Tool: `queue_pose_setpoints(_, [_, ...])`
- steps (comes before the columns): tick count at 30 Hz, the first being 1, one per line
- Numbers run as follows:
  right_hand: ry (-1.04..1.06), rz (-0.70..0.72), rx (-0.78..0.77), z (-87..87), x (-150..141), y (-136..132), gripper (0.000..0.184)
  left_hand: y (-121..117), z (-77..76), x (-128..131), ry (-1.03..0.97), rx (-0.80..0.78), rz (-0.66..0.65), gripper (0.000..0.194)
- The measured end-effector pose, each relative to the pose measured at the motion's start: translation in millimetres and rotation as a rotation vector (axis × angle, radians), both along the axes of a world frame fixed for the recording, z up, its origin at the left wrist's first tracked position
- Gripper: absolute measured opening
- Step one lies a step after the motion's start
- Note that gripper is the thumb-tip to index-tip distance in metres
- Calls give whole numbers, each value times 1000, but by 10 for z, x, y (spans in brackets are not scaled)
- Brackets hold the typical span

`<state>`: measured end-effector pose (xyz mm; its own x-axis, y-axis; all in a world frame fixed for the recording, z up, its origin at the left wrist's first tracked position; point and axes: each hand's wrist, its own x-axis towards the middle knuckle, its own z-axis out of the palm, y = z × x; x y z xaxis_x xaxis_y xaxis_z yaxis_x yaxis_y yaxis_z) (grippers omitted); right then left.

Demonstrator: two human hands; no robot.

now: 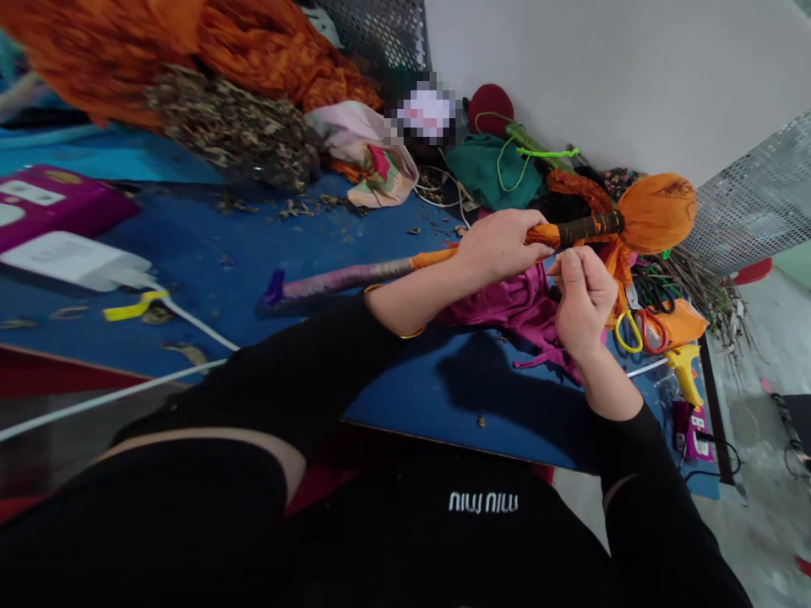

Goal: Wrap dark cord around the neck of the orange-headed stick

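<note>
My left hand [500, 245] grips the wrapped stick [589, 227], fingers closed around its orange stretch. Stick sits above the desk [380, 355], in front of me, slanting up to the right: bluish-purple tip at far left, pinkish-grey shaft, orange part, dark wrapped band, then a round orange cloth-covered head [659, 213] at the right end.

My right hand [586, 295] is just below the dark band, fingers curled in, thumb against index; can't tell whether a small bit is pinched there.

Under the stick, between my hands: bunched magenta cloth [500, 308] on the desk. Right of my right hand: scissors with yellow and red handles [654, 331], an orange piece [688, 317], a yellow glue gun [684, 371]. Nearer me at the desk's right end, a purple power strip [694, 431]. Behind the scissors, a bundle of twigs [713, 291].

Back of desk: teal cloth [491, 173], dark red ball [490, 110], patterned pale cloth [380, 160], bagged dried plant bits [234, 127], big heap of orange cloth [253, 51]. Left side: purple box [82, 203], white adapter [69, 260], yellow tag [133, 307] by the white cable [196, 325]. Dry scraps scattered on the blue top.
</note>
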<state>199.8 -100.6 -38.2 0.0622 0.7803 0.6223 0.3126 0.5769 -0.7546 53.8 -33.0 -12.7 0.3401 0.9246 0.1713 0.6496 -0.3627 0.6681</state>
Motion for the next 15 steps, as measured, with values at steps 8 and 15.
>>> queue_pose_setpoints(8, [-417, -54, 230, 279, 414, 158, 41, -15, 92, -60, 227, 32, -35, 37])
queue_pose_setpoints(15, [-461, -45, 208, 288, 527, 192, 42, 13, 49, -46, 266, -20, -107, 37])
